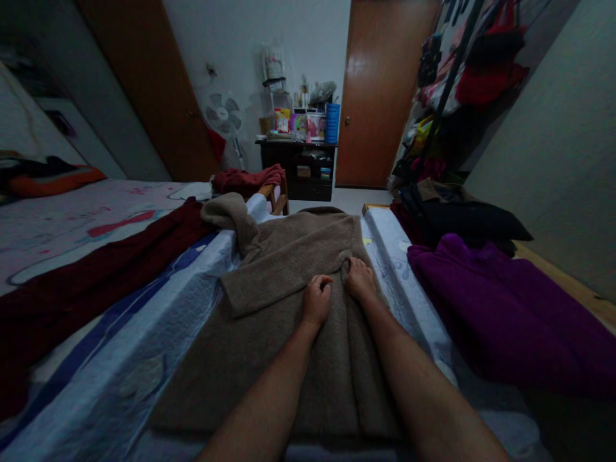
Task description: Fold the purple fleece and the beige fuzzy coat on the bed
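Observation:
A brown fleecy coat lies spread over the bed, its near hem toward me. One sleeve is laid slantwise across the front, and the other hangs out to the far left. My left hand rests on the middle of the coat beside that slanting sleeve, fingers bent with a gap to the thumb. Close by on the right, my right hand has its fingers closed on the coat's fabric near the right edge. Its fingertips are partly hidden.
Right of the coat lies a purple garment, with dark folded clothes behind it. A dark red garment stretches along the left bed. At the back stand a fan, a loaded dark cabinet and a wooden door.

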The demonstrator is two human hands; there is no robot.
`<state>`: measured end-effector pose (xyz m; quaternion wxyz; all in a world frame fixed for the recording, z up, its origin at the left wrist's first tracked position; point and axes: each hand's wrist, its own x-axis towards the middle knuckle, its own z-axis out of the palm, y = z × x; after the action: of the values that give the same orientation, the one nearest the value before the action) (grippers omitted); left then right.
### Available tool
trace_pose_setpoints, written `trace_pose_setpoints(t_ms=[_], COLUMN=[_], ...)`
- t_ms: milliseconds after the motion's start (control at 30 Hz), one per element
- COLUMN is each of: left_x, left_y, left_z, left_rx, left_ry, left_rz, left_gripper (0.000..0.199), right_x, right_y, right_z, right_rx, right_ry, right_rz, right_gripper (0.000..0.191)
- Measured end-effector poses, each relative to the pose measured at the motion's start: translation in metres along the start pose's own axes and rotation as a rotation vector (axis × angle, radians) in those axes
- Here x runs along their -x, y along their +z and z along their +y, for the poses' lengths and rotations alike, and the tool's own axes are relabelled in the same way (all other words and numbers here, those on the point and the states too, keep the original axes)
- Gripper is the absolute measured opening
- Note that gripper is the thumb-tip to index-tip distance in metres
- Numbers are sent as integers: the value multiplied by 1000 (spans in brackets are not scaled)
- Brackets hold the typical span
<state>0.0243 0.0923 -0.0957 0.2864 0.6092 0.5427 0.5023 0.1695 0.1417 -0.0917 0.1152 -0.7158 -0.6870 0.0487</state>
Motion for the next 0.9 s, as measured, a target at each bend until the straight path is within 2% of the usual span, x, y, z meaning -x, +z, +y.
trace_pose_setpoints(t_ms=[67,133,200,233,300,400,467,500,567,633,733,900], left_x=[0,-1,-4,-7,-13,-25,-32,-34,-37,-37,-33,-30], left_y=[-4,-15,-34,-47,-77,-125,-150,-159,-169,-171,-168,-173], left_z=[1,3,4,3,1,-8,-15,-19,-25,-29,-34,-41], left_rx=[-21,-28,-15,-13,-63,-301,-530,-610,-690,-698,-699,-665], left_ry=[14,11,-30,-58,-72,-97,-179,-256,-441,-554,-547,-430], left_rz=[-70,-196,-298,-308,-198,112,312,360,402,383,341,326], left_gripper=[22,21,19,19,21,22,23,27,42,54,60,61], right_x=[-1,-2,-2,-2,-2,-2,-2,-3,-5,-9,-13,-12], right_y=[0,-1,-1,-2,-2,-4,-6,-8,-13,-16,-19,-13], right_z=[0,0,1,1,2,1,0,-2,-5,-8,-12,-8], right_rx=[-16,-23,-23,-18,-6,9,23,32,49,60,73,73], right_ry=[13,1,-18,-23,-24,-26,-25,-22,-13,1,26,28], right_rz=[-7,-21,-32,-34,-33,-30,-26,-26,-31,-39,-33,37], right_gripper=[59,60,59,58,57,55,52,51,48,45,42,41])
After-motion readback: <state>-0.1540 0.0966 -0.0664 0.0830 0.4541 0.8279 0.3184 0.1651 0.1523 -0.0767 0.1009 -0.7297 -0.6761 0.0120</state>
